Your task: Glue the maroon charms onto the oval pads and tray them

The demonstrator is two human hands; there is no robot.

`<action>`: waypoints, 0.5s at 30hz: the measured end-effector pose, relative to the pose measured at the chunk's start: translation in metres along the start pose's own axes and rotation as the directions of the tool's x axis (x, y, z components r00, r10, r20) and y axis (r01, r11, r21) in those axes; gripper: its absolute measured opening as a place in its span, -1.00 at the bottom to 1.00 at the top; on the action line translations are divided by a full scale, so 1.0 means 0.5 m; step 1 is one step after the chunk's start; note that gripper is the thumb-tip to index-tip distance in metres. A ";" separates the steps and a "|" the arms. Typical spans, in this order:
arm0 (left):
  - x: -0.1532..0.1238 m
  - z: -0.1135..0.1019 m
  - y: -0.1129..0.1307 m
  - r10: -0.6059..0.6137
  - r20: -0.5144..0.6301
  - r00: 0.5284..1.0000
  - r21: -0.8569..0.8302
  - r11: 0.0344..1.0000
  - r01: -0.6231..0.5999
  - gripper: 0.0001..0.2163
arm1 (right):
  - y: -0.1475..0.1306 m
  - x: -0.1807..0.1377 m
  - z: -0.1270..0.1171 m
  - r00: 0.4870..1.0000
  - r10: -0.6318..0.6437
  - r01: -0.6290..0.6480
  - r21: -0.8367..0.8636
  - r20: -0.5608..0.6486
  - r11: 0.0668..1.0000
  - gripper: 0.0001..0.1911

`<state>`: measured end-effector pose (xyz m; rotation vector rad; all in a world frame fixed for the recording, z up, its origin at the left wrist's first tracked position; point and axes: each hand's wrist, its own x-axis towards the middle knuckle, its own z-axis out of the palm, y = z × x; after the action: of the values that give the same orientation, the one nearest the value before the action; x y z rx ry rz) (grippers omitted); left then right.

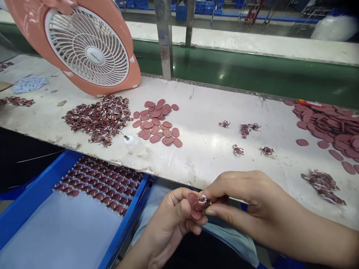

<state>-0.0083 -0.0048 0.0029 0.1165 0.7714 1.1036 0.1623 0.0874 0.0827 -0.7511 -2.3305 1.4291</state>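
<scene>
My left hand (171, 220) pinches a small dark-red oval pad (195, 209) near the front edge of the white worktable (202, 149). My right hand (246, 198) meets it from the right, fingertips closed on a tiny brown and white figure piece (204, 202) resting on the pad. Both hands hover just below the table edge, above my lap.
A heap of figure pieces (98, 117) and a cluster of oval pads (158, 121) lie mid-table beside a small glue bottle (134, 145). More pads (331, 127) lie at the right. A blue tray (28, 198) holds rows of joined parts (98, 183). A pink fan (86, 45) stands behind, left.
</scene>
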 end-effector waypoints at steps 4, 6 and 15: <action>-0.001 0.003 0.001 -0.009 -0.004 1.000 0.014 1.000 0.009 -0.62 | -0.006 -0.003 -0.001 1.000 -0.016 0.017 -0.042 0.016 0.999 -0.82; -0.003 0.005 0.000 -0.010 -0.003 1.000 0.020 1.000 0.010 -0.60 | -0.008 -0.004 -0.001 1.000 -0.014 0.015 -0.077 0.020 0.997 -0.84; -0.003 0.009 0.000 -0.032 -0.027 0.999 0.026 0.999 0.032 -0.58 | -0.012 0.002 0.001 0.999 -0.016 0.017 -0.059 0.031 0.998 -0.82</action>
<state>-0.0058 -0.0049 0.0069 0.1113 0.8091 1.0666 0.1599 0.0855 0.0877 -0.7295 -2.4063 1.3790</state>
